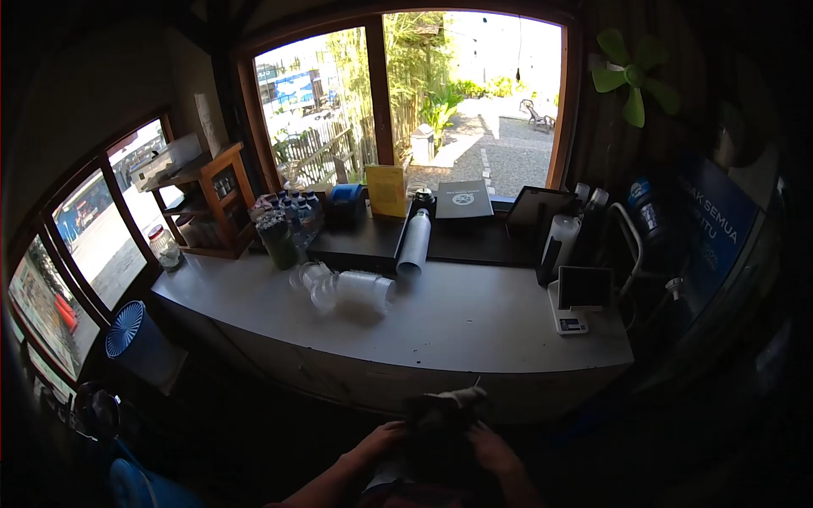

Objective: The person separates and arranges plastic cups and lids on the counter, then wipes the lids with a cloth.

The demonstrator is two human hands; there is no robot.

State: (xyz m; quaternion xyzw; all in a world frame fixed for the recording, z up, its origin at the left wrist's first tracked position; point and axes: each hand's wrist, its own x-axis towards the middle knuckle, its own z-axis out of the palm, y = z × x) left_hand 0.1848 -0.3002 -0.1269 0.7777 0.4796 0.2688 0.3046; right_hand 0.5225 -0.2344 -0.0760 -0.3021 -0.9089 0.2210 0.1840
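Note:
Both hands are low in the view, in front of the counter's near edge. My left hand (389, 433) is at the left side of a dark, crumpled item with a pale part (449, 405), which looks like cloth. On the item's right side is my right hand (487, 440). The fingers of both hands are lost in shadow, so their grip on the item cannot be made out. Beyond them, stacked clear plastic cups (360, 290) lie on their side on the grey counter (474, 322). A metallic cylinder (414, 245) lies behind the cups.
Bottles (296, 212) and a green container (279, 244) stand at the counter's back left, near a wooden shelf (224, 190). A yellow box (387, 191) and a grey folder (464, 199) are by the window. A tablet on a white stand (584, 289) is at right.

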